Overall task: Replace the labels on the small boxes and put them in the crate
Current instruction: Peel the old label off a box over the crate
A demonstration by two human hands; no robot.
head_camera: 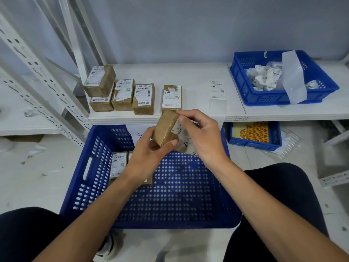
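My left hand (149, 154) grips a small brown box (166, 129) from below, tilted above the big blue crate (94, 167). My right hand (202, 133) pinches the white label (178, 128) on the box's right face, fingers curled at its top edge. Inside the crate, at the left, lie two labelled boxes (118, 163), partly hidden by my left wrist. On the white shelf (198, 72) stand several more small boxes (122, 91), one (172, 97) just behind the held one. A loose label sheet (217, 90) lies flat on the shelf.
A blue basket (243, 78) at the right of the shelf holds crumpled old labels and a strip of backing film. A lower blue tray (275, 142) holds yellow-red sheets. White rack uprights stand at the left. My knees flank the crate.
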